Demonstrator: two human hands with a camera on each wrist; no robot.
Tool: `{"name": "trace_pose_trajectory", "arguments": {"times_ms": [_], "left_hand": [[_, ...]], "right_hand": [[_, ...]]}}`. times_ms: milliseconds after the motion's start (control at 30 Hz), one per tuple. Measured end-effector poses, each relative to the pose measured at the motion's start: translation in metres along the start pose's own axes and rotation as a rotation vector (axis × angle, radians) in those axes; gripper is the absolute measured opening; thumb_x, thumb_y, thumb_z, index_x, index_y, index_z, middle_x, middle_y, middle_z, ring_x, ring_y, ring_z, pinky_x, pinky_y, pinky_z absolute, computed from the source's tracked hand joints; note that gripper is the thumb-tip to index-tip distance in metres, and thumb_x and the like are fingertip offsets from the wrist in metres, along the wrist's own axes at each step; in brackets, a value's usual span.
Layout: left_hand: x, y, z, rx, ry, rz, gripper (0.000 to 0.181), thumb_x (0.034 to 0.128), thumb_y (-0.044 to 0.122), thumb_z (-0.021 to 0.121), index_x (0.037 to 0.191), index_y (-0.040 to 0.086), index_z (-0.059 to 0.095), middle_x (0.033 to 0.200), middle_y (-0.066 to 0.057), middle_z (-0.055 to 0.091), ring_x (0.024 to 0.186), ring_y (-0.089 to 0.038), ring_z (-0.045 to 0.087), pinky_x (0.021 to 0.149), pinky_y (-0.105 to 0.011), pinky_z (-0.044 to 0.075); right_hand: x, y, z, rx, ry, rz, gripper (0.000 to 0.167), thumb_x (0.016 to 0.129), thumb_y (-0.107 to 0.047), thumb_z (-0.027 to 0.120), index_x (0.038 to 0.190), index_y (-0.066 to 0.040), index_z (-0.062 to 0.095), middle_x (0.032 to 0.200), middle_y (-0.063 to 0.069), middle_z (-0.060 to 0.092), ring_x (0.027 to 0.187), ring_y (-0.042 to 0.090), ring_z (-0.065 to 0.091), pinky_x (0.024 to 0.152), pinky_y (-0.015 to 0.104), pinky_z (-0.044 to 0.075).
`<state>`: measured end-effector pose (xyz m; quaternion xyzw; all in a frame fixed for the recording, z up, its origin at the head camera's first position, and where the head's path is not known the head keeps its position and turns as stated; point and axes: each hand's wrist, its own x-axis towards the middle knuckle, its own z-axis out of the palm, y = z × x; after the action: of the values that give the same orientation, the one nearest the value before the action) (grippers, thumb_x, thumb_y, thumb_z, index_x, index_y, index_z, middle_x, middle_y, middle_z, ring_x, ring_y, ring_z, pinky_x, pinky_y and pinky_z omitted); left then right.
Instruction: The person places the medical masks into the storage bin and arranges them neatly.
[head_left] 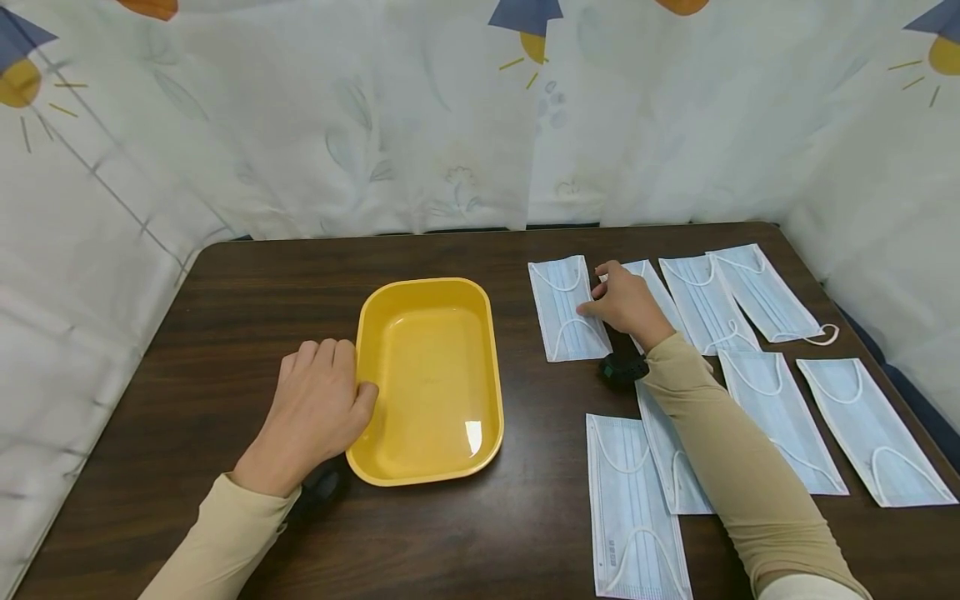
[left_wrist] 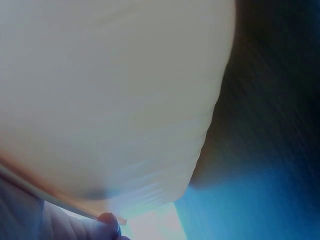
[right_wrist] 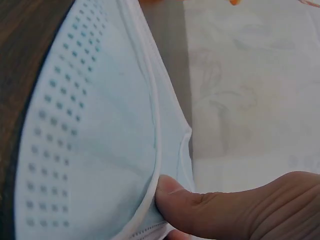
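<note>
In the head view my left hand [head_left: 318,408] grips the left rim of a yellow plastic tray [head_left: 420,375], thumb over the inside. The left wrist view shows the tray's outer wall [left_wrist: 120,100] up close, with fingertips [left_wrist: 107,222] under the rim. At the back of the table, my right hand [head_left: 626,302] pinches the right edge of a light blue face mask [head_left: 562,287]. Seen from the right wrist, the thumb [right_wrist: 180,205] presses on this mask [right_wrist: 110,125] beside its white ear loop, and a fingertip shows below it. Part of another mask [head_left: 656,287] is hidden behind this hand.
Several more masks lie on the dark wooden table [head_left: 262,283] to the right, including a front one [head_left: 633,508] and a far right one [head_left: 873,433]. The right forearm covers some of them. A patterned white curtain [head_left: 435,125] hangs behind the table.
</note>
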<state>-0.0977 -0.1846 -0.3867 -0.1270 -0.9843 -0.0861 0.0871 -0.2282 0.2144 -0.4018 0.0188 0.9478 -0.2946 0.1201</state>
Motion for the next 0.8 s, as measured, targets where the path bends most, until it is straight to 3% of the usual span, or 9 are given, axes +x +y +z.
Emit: {"name": "trace_pose_trajectory", "arguments": {"times_ms": [467,800], "left_hand": [[-0.0011,-0.0002,-0.001,-0.007,-0.002,-0.006,0.015,0.087,0.018,0.052,0.08,0.006,0.045,0.073,-0.007,0.041,0.072,-0.027,0.035,0.069,-0.036,0.025],[-0.0009,-0.0001,0.0,-0.009,0.001,-0.002,0.015,0.0875,0.017,0.052,0.08,0.006,0.045,0.073,-0.007,0.041,0.072,-0.027,0.034,0.069,-0.036,0.025]], "right_hand": [[-0.0055,-0.0059,-0.0002,-0.061,0.026,-0.035,0.061,0.092,-0.022,0.069,0.141,0.009,0.047,0.109,0.022,0.071,0.097,0.033,0.067,0.087,0.044,0.053],[-0.0024,0.0001,-0.0022,-0.008,0.026,0.002,0.076,0.087,-0.024,0.075,0.147,0.007,0.04,0.11,0.017,0.066,0.092,0.029,0.062,0.079,0.037,0.049]]}}
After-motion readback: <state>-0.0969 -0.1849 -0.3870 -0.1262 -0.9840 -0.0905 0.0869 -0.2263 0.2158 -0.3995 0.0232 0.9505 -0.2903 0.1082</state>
